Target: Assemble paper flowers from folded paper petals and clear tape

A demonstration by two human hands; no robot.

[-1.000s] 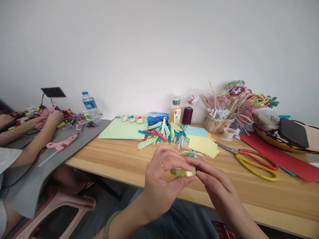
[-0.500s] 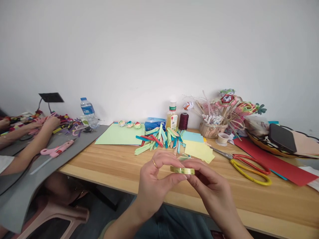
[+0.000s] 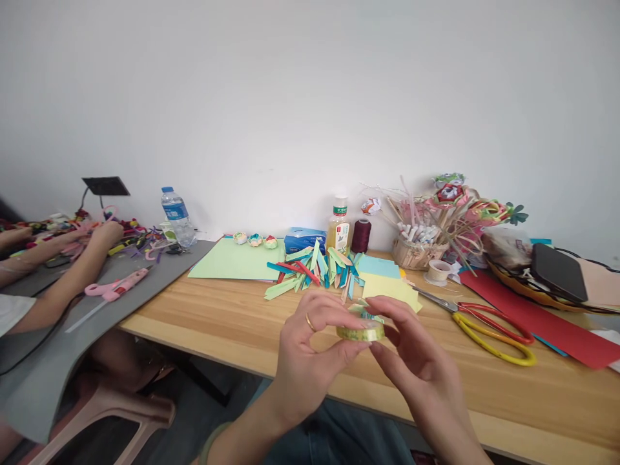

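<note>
Tape (image 3: 360, 332) sits in our left hand (image 3: 307, 361), over the near part of the table (image 3: 217, 316), about midway across the scene. We see it nearly edge-on: a thin, shallow roll held almost level, its outer band toward us. It looks glossy and yellow-green, with darker mottling along the left of the band and a pale shine toward the right. Of its upper face we catch only a light sliver, as our fingers cover much of it. Our left hand is clamped on the roll, thumb below and fingers on top, a gold ring (image 3: 309, 321) on one finger. Our right hand (image 3: 419, 365) curls about the roll's right end, thumb and forefinger parted; whether it touches, we cannot tell.

Just beyond our fingers lies some folded paper (image 3: 365, 310), partly hidden. Farther off, we have a loose heap of paper strips (image 3: 317, 268), with a bottle (image 3: 338, 232) and a thread spool (image 3: 361, 236) standing behind it. Scissors (image 3: 494, 351) with red and yellow handles lie to the right, the blades toward the far left. At far left we see a co-worker's hand (image 3: 109, 236).
</note>
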